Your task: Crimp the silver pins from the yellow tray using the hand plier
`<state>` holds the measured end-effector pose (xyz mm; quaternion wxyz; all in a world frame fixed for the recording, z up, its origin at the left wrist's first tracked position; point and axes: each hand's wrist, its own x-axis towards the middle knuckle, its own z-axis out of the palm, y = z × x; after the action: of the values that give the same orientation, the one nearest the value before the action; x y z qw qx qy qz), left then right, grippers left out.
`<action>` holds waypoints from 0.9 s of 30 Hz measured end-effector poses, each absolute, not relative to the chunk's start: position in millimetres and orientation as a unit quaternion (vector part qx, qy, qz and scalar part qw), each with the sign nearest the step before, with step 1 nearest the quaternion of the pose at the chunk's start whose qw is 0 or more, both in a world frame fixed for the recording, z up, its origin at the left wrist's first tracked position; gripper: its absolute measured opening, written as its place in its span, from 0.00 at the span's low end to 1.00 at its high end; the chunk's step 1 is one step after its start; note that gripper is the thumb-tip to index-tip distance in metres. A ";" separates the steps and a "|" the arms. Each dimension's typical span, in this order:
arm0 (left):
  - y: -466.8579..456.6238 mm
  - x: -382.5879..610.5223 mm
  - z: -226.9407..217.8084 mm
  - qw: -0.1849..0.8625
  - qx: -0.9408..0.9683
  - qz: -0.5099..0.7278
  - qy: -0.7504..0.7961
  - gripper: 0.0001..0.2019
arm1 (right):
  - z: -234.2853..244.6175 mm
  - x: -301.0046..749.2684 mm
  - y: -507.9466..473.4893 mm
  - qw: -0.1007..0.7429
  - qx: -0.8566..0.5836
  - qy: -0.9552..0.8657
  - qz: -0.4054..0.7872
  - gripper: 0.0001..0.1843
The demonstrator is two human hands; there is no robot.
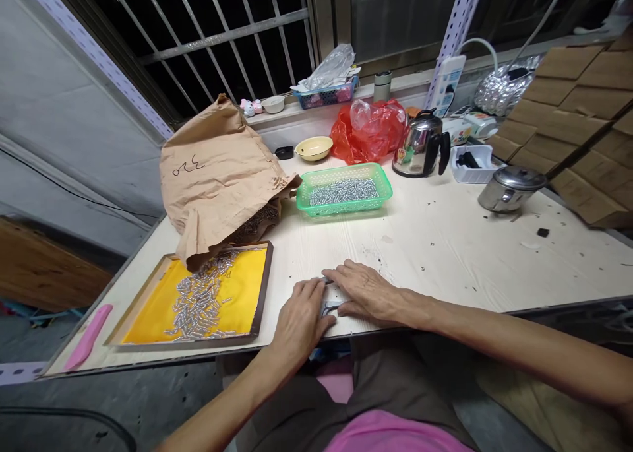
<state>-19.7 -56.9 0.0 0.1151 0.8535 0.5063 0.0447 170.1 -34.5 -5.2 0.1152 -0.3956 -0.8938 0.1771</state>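
Two-handed at six o'clock, cupping around small, grey, metallic-looking piece point(331, 305).
With left hand point(299, 313) and right hand point(364, 290) half-curled, likely bracing it; cannot tell whether gripped.

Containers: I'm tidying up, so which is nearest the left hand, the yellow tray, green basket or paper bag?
The yellow tray: it lies just beside the left hand, while the green basket and paper bag sit farther back.

My left hand point(299, 315) and right hand point(368, 292) partly cover a grey object point(331, 304), unidentifiable; cardboard point(576, 99) is cut off at right.
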 end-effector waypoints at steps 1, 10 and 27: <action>-52.0 -15.5 -1.1 0.108 0.864 0.023 0.491 0.25 | -6.0 171.3 -35.0 0.110 -0.399 -0.894 0.174 0.36; -22.1 -5.6 3.3 0.109 0.900 -0.057 0.417 0.30 | -1.3 177.8 -37.0 0.031 -0.466 -0.873 0.143 0.23; -43.2 -8.1 -19.7 0.081 0.886 0.054 0.453 0.13 | 2.1 182.3 -30.4 0.047 -0.440 -0.881 0.167 0.18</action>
<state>-8.1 -43.2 -19.7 0.0812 0.8860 0.4534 0.0536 182.3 -30.4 2.1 0.0466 -0.4404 -0.8810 0.1666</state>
